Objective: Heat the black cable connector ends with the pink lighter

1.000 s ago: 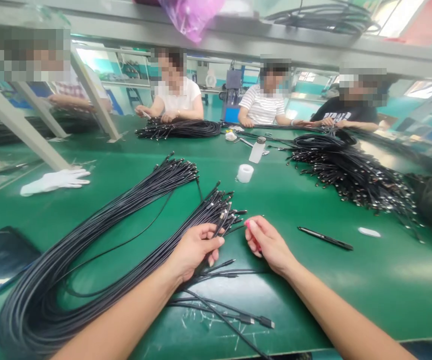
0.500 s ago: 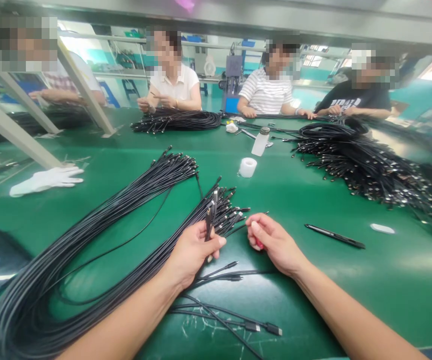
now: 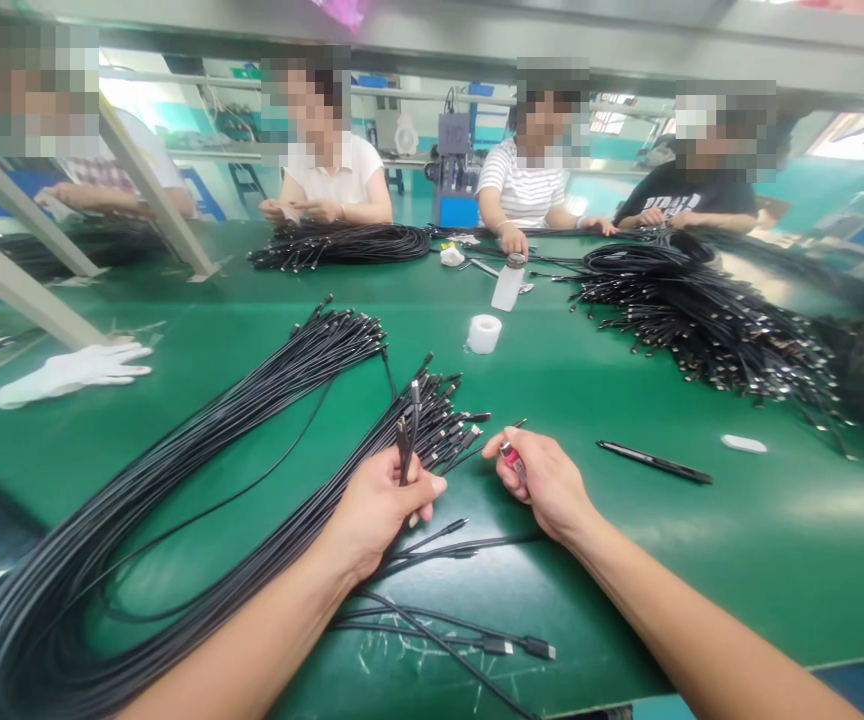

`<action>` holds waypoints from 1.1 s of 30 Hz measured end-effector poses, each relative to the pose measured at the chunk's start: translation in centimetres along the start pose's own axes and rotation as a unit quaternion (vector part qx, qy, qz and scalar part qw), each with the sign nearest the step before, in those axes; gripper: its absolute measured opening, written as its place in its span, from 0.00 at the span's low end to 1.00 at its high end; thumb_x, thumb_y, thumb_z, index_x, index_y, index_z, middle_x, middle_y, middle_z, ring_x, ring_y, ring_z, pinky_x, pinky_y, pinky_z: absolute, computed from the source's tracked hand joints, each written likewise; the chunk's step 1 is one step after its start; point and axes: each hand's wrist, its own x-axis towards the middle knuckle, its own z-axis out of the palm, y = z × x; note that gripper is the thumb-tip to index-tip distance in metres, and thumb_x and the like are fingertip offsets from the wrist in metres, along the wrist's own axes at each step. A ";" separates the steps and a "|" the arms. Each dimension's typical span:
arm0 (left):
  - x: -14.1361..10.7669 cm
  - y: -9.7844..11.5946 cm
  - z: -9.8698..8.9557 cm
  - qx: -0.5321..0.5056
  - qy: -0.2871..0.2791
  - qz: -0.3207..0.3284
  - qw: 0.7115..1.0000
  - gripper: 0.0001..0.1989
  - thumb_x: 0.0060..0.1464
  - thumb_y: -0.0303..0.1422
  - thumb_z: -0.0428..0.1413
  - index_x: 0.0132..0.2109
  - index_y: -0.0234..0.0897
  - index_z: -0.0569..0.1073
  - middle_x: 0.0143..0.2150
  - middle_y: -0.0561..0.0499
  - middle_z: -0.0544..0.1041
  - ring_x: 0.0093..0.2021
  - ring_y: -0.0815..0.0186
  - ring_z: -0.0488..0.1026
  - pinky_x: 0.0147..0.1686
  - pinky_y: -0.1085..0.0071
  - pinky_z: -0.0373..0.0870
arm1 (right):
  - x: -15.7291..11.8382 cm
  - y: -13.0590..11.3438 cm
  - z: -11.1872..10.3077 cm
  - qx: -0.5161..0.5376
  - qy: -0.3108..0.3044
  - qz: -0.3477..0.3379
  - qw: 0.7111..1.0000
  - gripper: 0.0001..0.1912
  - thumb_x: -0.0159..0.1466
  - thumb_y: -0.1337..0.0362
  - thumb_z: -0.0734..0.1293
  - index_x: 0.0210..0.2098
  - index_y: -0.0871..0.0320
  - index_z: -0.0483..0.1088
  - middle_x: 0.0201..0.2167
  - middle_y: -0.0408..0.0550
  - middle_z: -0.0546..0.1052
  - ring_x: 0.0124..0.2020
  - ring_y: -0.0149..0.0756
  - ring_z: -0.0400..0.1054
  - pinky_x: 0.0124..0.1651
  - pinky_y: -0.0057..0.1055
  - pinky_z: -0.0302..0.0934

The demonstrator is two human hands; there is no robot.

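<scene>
Green tabletop point(image 3: 589, 370) beneath, my left hand point(image 3: 376, 505) pinches cable ends point(image 3: 414, 400) pointing away, left of my right hand point(image 3: 561, 492), its fingers curled round a small red object point(image 3: 511, 455).

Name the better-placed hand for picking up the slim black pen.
Probably the right hand: though holding a small red object, it is nearer the pen; the left hand holds black cables.

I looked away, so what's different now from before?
The left hand has tipped its cable ends upright. The right hand now shows more of its small red thing. The striped-shirted person's hand has reached forward to the bottle. The white roll, pen and glove stayed put.
</scene>
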 end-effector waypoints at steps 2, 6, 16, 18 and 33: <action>0.0 -0.1 0.0 0.003 -0.005 0.002 1.000 0.22 0.42 0.34 0.67 0.27 0.37 0.58 0.22 0.57 0.72 0.20 0.75 0.65 0.21 0.78 0.57 | 0.0 0.0 0.2 0.003 0.001 -0.005 1.000 0.22 0.62 0.47 0.61 0.28 0.60 0.73 0.13 0.39 0.60 0.14 0.25 0.46 0.16 0.23 0.38; -0.1 -0.1 0.0 0.005 -0.012 0.006 1.000 0.21 0.42 0.33 0.67 0.26 0.37 0.58 0.23 0.57 0.72 0.20 0.75 0.65 0.21 0.78 0.57 | -0.1 -0.1 0.5 0.003 0.000 -0.016 1.000 0.19 0.62 0.50 0.61 0.29 0.59 0.73 0.13 0.39 0.60 0.14 0.25 0.46 0.16 0.23 0.38; -0.3 0.1 0.2 0.009 -0.020 -0.001 1.000 0.20 0.42 0.32 0.66 0.27 0.37 0.59 0.22 0.57 0.71 0.19 0.75 0.66 0.21 0.78 0.59 | -0.5 0.7 1.3 -0.077 -0.057 -0.036 0.995 0.22 0.66 0.51 0.56 0.29 0.59 0.73 0.14 0.39 0.61 0.15 0.27 0.49 0.18 0.25 0.43; -0.3 0.0 0.2 0.012 -0.024 -0.002 1.000 0.20 0.42 0.33 0.67 0.27 0.37 0.59 0.22 0.57 0.71 0.20 0.75 0.66 0.21 0.78 0.59 | -0.4 0.7 1.3 -0.073 -0.053 -0.023 0.996 0.22 0.66 0.50 0.58 0.27 0.59 0.72 0.13 0.39 0.61 0.15 0.26 0.48 0.17 0.25 0.42; 0.0 -0.4 -0.3 0.018 -0.064 0.002 0.998 0.17 0.50 0.33 0.63 0.29 0.37 0.60 0.20 0.55 0.74 0.23 0.71 0.71 0.30 0.73 0.63 | 2.5 -1.3 -4.8 0.198 0.085 -0.022 0.976 0.21 0.62 0.48 0.66 0.35 0.62 0.75 0.17 0.42 0.67 0.16 0.26 0.55 0.17 0.25 0.48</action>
